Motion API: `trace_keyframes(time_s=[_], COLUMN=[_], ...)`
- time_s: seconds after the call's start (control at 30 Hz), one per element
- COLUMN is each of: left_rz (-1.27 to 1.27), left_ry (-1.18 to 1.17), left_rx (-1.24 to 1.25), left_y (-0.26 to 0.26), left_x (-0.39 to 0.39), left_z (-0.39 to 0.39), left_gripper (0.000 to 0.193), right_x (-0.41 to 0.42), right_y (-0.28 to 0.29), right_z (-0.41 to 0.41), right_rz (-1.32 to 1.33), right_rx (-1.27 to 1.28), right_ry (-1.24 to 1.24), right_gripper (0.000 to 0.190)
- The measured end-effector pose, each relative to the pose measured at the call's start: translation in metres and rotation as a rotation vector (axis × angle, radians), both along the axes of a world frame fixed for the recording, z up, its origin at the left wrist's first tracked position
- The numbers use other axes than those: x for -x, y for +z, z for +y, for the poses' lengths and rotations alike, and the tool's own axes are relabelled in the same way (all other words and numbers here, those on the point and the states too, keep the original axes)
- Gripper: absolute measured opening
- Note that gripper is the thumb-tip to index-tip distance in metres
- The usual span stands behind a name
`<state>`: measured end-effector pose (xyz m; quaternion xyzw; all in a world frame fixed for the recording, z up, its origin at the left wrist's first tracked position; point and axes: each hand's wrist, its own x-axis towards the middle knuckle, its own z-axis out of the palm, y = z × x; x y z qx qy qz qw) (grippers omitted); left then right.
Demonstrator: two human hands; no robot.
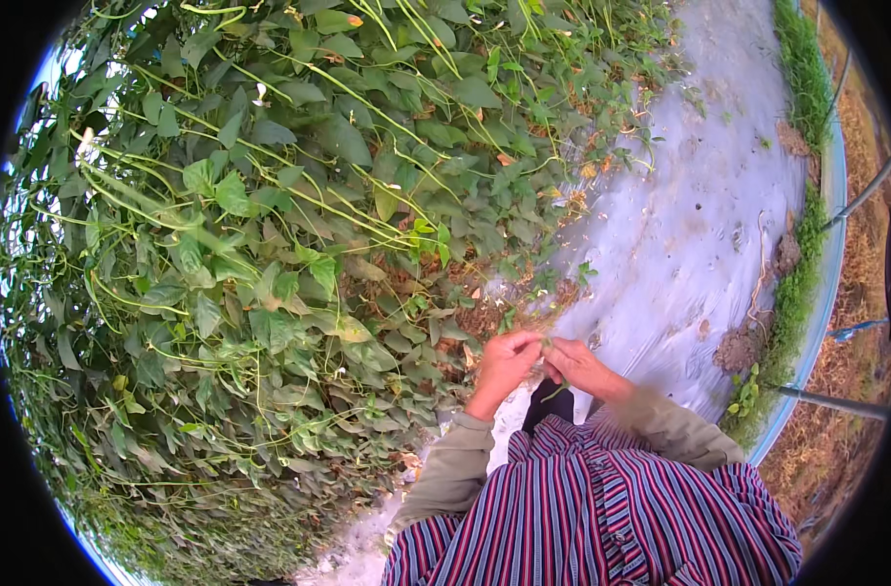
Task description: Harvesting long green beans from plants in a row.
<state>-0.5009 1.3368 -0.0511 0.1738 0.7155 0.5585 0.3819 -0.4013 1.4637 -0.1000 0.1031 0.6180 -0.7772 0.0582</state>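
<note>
Close together in front of my striped shirt, my left hand (503, 370) and my right hand (581, 368) meet at the fingertips. Both pinch a small, thin green plant piece (555, 393), whose narrow end hangs below the right fingers. It may be part of a bean pod or stem; the fingers hide most of it. To the left and ahead stands a dense wall of bean vines (299, 293). Long, slender green bean pods (376, 110) hang among the leaves, apart from my hands.
Pale plastic sheeting (680, 205) covers the ground on the right, with soil clumps (738, 348) at its side. Beyond run a grass strip (797, 286), a light-blue edging (834, 198) and grey poles (834, 401). Below my hands shows a dark-clad leg or foot (548, 406).
</note>
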Motion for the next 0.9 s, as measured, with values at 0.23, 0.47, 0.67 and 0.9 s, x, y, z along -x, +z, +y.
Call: trace_keyframes(time_s=[0.23,0.47,0.67,0.9], left_rz=[0.543,0.301,0.387,0.253], left_ry=[-0.176,0.688,0.93,0.908], left_rx=[0.074,-0.534,-0.304,-0.567], left_y=[0.062,0.112,0.022,-0.018], left_x=[0.047,0.224,0.405,0.456], left_z=[0.0,0.018,0.005,0.042], left_gripper=[0.023,0.015,0.022,0.025], right_x=[-0.006,0.002,0.047,0.105], right_y=[-0.018,-0.018,-0.022,-0.029], right_z=[0.011,0.047,0.07,0.093], right_rz=[0.015,-0.213,-0.243,-0.277], right_rx=[-0.19,0.05,0.055,0.019], right_ry=[-0.157,-0.316,-0.334,-0.377], right_gripper=[0.027,0.03,0.033,0.033])
